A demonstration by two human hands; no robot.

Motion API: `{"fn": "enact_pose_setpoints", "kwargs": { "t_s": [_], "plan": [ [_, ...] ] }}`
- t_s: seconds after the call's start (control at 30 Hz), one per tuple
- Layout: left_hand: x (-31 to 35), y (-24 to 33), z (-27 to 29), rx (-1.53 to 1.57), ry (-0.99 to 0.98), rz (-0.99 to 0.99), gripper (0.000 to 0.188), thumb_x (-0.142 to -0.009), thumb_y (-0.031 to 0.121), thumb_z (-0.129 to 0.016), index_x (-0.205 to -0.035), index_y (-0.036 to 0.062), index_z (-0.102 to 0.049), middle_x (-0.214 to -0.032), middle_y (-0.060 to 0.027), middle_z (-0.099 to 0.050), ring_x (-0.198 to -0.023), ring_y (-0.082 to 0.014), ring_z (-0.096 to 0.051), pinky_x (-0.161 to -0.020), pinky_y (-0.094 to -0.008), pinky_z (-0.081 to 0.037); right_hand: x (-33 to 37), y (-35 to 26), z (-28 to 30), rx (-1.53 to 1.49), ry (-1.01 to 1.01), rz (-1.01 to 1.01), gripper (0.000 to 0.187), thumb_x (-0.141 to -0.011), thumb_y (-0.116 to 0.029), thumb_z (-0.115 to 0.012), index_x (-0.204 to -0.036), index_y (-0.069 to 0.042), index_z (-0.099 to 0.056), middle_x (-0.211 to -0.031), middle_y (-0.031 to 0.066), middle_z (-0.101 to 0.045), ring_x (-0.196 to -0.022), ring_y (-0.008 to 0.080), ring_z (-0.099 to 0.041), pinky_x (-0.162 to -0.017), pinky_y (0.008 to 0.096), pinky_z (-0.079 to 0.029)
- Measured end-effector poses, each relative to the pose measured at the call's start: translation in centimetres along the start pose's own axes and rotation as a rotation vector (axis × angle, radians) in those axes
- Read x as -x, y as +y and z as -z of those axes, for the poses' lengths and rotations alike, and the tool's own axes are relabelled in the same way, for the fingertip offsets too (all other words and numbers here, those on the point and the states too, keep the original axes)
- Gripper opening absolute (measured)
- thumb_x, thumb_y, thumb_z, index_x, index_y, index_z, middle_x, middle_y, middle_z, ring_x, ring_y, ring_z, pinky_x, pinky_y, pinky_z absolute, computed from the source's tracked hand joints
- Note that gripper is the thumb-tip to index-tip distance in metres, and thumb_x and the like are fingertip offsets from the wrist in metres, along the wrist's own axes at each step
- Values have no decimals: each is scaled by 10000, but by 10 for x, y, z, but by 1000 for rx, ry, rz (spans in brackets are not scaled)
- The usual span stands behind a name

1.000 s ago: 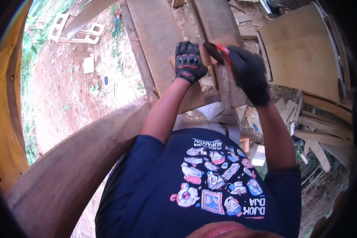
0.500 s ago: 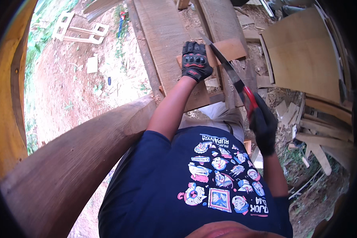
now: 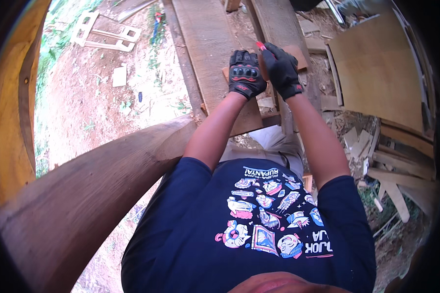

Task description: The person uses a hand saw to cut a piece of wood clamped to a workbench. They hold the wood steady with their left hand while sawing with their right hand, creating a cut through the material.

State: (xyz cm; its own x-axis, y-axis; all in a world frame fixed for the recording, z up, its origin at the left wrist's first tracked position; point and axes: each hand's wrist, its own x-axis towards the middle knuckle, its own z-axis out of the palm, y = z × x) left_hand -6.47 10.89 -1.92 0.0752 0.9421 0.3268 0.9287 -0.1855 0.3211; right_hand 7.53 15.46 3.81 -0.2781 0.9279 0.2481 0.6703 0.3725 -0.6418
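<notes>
A short reddish-brown board [image 3: 295, 54] lies crosswise over the thick planks of a wooden bench [image 3: 205, 53]. My left hand [image 3: 247, 73], in a black glove with red trim, presses down on it with the fingers curled over. Close beside it on the right, my gloved right hand [image 3: 281, 71] is closed around the red handle of a hand saw [image 3: 260, 46]. Only a bit of that red handle shows past the fingers. The saw's blade is hidden from view.
A curved thick beam [image 3: 98, 180] runs along my left side. To the right stand a plywood sheet [image 3: 381, 73] and a pile of scrap wood [image 3: 401, 171]. A light wooden frame [image 3: 105, 34] lies on the ground at the far left.
My right hand has moved forward and left with the saw, up beside my left hand. The blade, visible before across the board, is now out of sight. The left hand stays on the board.
</notes>
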Motion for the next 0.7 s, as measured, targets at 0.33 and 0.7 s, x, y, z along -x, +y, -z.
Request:
{"fn": "enact_pose_setpoints", "kwargs": {
  "t_s": [0.33,0.7],
  "plan": [
    [3,-4,14,96,-190,112,554,-749,341,-763,-1196,18,-707,-1226,-247,-682,-1248,-429,-615,-1261,-549,-373,166,-72,176,-317,-219,-552,437,-1167,-171,-584,-1561,-2,-670,-1354,211,-798,-1037,207,-785,-924,379,-621],
    [4,-2,15,28,-185,84,565,-813,491,-807,-1146,41,-723,-1095,-202,-709,-1112,-393,-649,-1096,-521,-464,39,-43,137,144,-292,154,325,-1030,-71,-721,-1335,33,-763,-1174,248,-817,-1030,413,-817,-868,444,-661]
  ]
}}
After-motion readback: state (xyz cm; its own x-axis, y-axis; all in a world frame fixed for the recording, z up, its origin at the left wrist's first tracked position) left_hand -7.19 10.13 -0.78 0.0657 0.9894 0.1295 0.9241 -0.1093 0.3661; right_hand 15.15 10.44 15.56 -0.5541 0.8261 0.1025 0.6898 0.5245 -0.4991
